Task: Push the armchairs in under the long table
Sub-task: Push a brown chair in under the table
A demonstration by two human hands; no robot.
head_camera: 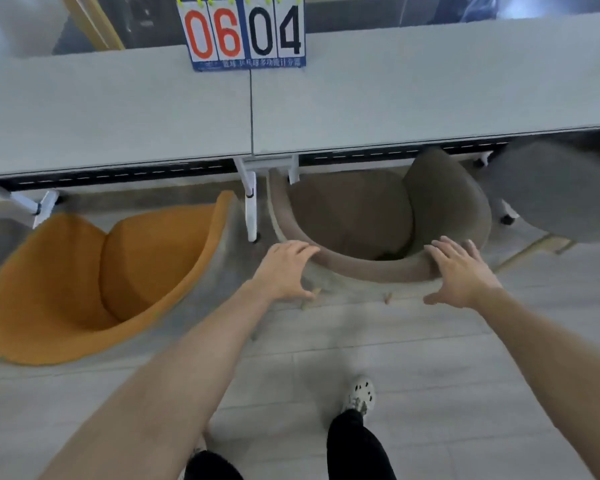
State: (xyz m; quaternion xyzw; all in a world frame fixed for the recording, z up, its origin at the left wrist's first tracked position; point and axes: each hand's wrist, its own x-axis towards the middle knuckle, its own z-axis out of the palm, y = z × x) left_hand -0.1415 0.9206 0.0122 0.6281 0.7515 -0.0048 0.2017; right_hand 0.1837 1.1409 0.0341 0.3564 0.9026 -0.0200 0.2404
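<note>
A brown armchair [361, 216] stands in front of me, its front tucked under the edge of the long grey table [118, 112]. My left hand [286, 270] rests with straight fingers on the left part of its curved backrest. My right hand [458, 271] lies spread on the right part of the same backrest. An orange armchair [94, 278] stands to the left, angled and pulled out from the table. A grey armchair [555, 192] sits at the right edge, partly under the table.
A flip scoreboard [246, 31] reading 06 04 stands on the table's far side. White table legs on castors [252, 206] stand between the orange and brown chairs. My feet [359, 396] are on the pale floor behind the brown chair.
</note>
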